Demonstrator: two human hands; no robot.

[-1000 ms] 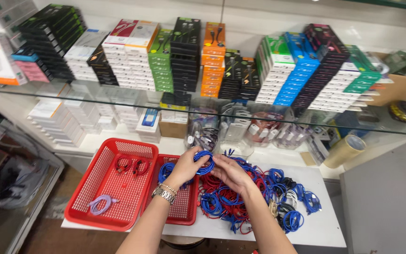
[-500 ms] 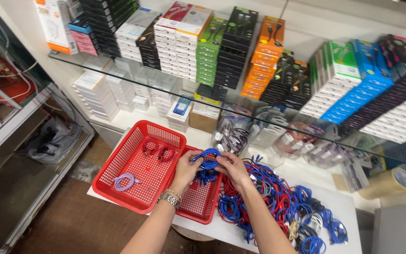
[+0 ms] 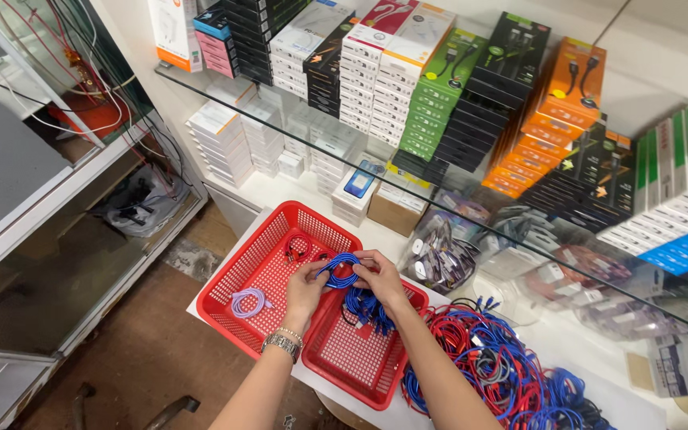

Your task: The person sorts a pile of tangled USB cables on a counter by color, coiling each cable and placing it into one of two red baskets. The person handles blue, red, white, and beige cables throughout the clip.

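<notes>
Bright, even indoor light floods the scene, coming from above; colours read clean and saturated. The glass shelf [image 3: 224, 99] catches it, a pale sheen running from ten o'clock toward four o'clock, and the stock seen through it turns hazy and washed. At five o'clock the white tabletop [image 3: 599, 390] glares close to blown-out. Shadows are soft and short: a faint one sits under the left hand [image 3: 306, 288] and the right hand [image 3: 381, 279] on the red baskets [image 3: 248, 271]. The floor [image 3: 141, 350] at seven o'clock falls dimmer. Centre is crisp; the far right edge softens slightly. Straight lines lean and fan outward toward the corners, wide-angle stretch plain at nine o'clock.
</notes>
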